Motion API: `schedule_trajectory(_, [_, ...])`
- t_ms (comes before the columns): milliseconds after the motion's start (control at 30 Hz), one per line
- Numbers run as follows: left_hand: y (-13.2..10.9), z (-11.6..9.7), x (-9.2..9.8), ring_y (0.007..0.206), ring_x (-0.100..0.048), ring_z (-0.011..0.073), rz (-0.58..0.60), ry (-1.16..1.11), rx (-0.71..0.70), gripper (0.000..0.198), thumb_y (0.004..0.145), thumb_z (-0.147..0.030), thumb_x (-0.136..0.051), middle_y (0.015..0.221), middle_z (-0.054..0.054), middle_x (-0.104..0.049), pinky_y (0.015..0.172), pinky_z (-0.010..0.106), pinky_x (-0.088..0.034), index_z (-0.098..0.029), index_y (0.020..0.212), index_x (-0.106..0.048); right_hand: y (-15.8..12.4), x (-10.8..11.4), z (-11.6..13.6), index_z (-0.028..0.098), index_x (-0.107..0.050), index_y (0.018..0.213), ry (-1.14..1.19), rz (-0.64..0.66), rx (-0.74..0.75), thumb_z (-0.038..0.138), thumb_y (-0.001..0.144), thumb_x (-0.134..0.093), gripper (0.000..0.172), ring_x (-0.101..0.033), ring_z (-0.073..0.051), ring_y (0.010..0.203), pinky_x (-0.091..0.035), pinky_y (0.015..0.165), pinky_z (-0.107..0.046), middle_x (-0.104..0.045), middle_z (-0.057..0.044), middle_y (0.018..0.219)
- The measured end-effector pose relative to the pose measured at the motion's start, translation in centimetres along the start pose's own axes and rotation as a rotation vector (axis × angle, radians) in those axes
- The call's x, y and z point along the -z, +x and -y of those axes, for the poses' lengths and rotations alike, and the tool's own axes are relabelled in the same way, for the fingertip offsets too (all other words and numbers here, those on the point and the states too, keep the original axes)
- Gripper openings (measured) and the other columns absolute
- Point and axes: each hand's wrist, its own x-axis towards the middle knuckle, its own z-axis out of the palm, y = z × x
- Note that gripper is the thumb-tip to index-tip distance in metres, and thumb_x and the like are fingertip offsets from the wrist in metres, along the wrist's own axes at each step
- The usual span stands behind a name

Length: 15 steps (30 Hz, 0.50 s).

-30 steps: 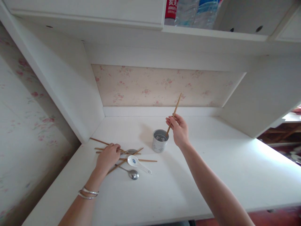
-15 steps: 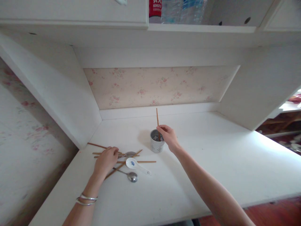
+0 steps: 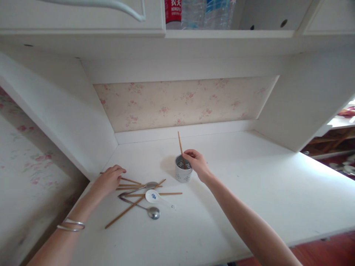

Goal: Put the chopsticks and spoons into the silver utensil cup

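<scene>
My right hand (image 3: 196, 162) pinches an upright wooden chopstick (image 3: 180, 143), whose lower end is inside the white perforated holder (image 3: 183, 174). At the left, my left hand (image 3: 110, 179) is over the far-left chopstick (image 3: 131, 180), fingers bent around it; the fingertips are partly hidden. Several more chopsticks (image 3: 119, 217) lie crossed on the counter to the right of this hand. Among them are a white ceramic spoon (image 3: 152, 196) with a blue mark and two metal spoons, one (image 3: 154, 212) nearer me and the other (image 3: 152, 185) behind the ceramic one.
The white counter (image 3: 238, 207) has a side panel (image 3: 69, 122) at the left and another (image 3: 302, 99) at the right. Overhead, a cabinet shelf (image 3: 230, 34) holds plastic bottles (image 3: 216, 14) and a red package (image 3: 173, 11).
My left hand has moved left along the chopsticks, uncovering the spoon handles and the crossed chopsticks' ends. My right hand still holds its chopstick in the holder. The view has shifted slightly.
</scene>
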Motion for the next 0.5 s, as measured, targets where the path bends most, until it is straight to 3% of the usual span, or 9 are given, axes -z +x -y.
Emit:
schedule_trajectory(200, [1.1, 4.2, 1.0, 0.103, -0.056, 0.0224, 0.223, 0.0, -0.086, 0.032, 0.077, -0.022, -0.046, 0.108, 0.007, -0.063, 0.093, 0.033, -0.04, -0.023, 0.101, -0.066, -0.7, 0.6, -0.1, 0.022, -0.063, 0.097, 0.017, 0.034, 0.033, 0.045, 0.071, -0.066, 0.035, -0.063, -0.02, 0.089, -0.046, 0.081, -0.036, -0.069, -0.005, 0.094])
schedule_trajectory(367, [2.0, 4.0, 1.6, 0.096, -0.056, 0.0225, 0.263, 0.026, -0.071, 0.024, 0.079, -0.025, -0.046, 0.095, 0.007, -0.066, 0.088, 0.032, -0.039, -0.023, 0.09, -0.067, -1.7, 1.5, -0.2, 0.026, -0.062, 0.11, -0.057, 0.081, 0.038, 0.047, 0.073, -0.066, 0.042, -0.057, -0.023, 0.107, -0.039, 0.097, -0.041, -0.064, -0.004, 0.114])
schedule_trajectory(500, [2.2, 3.5, 1.6, 0.091, -0.057, 0.0213, 0.275, 0.08, -0.099, 0.025, 0.083, -0.025, -0.04, 0.089, 0.006, -0.066, 0.084, 0.03, -0.039, -0.022, 0.083, -0.065, -2.8, 2.1, -0.1, 0.029, -0.054, 0.121, -0.054, 0.186, 0.008, 0.044, 0.074, -0.068, 0.052, -0.057, -0.023, 0.109, -0.04, 0.097, -0.042, -0.062, -0.004, 0.119])
